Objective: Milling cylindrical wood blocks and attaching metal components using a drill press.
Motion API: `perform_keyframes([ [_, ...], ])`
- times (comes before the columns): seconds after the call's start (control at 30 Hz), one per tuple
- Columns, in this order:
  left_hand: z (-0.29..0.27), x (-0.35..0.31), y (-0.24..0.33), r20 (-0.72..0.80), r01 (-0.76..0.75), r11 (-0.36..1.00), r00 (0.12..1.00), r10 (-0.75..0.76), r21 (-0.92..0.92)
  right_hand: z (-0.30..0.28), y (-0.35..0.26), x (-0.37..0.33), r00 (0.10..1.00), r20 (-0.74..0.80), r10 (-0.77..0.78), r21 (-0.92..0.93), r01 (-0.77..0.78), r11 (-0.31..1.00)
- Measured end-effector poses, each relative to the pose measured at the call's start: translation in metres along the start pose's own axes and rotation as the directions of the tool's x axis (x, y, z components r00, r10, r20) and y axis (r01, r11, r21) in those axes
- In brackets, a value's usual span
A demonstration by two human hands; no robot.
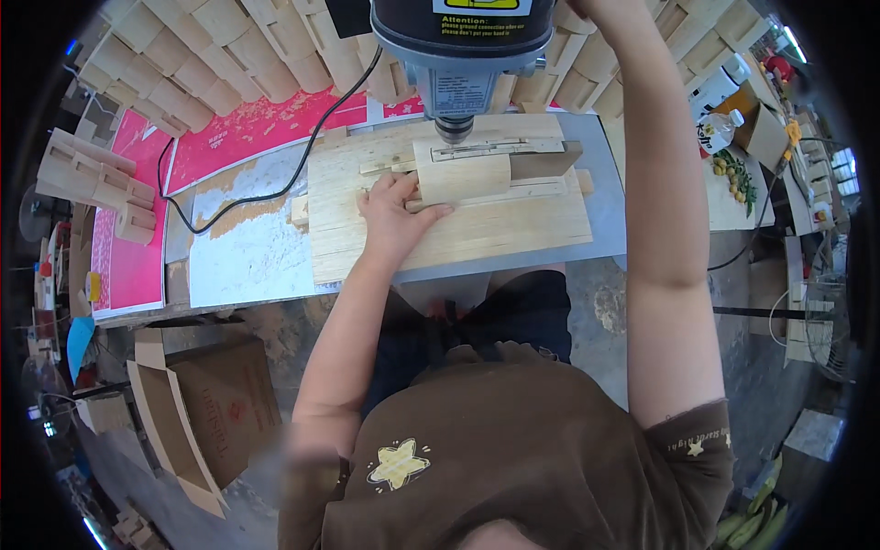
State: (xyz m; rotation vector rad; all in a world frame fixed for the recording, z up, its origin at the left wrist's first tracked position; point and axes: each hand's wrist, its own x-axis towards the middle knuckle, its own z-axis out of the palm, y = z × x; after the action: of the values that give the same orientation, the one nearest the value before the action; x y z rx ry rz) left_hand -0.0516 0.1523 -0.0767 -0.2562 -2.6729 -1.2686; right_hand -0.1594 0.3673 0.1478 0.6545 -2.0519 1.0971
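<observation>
A pale wooden block (466, 179) with a smooth, curved face rests on a flat wooden board (495, 234) beneath a drill press (458, 87). At the block's left end is my left hand (392, 215), its fingers bent over that end and its thumb stretched along the near side. The drill chuck (454, 130) hangs just over the block's far edge; the bit's tip is hard to make out. A slotted strip (500, 149) runs along the far side of the block. My right arm reaches up beside the machine, and my right hand (594, 9) is mostly cut off by the upper edge.
Rows of similar wooden pieces (211, 69) stand behind the machine, with a smaller stack (96, 183) at the left. A black cable (307, 151) loops across the dusty table (247, 266). An opened cardboard box (220, 412) sits on the floor; a plastic bottle (720, 131) stands at the right.
</observation>
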Motion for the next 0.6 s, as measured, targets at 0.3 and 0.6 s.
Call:
perform_keyframes([
  [0.3,0.001,0.0,-0.017,-0.028,0.064,0.95,0.997,-0.077,-0.306,0.006,0.056,-0.166,0.795,0.531,0.295,-0.226,-0.203,0.953],
  [0.6,-0.136,-0.062,-0.037,-0.105,0.226,0.801,0.936,-0.337,-0.555,-0.011,0.007,-0.208,0.843,0.502,0.193,-0.3,-0.04,0.953],
])
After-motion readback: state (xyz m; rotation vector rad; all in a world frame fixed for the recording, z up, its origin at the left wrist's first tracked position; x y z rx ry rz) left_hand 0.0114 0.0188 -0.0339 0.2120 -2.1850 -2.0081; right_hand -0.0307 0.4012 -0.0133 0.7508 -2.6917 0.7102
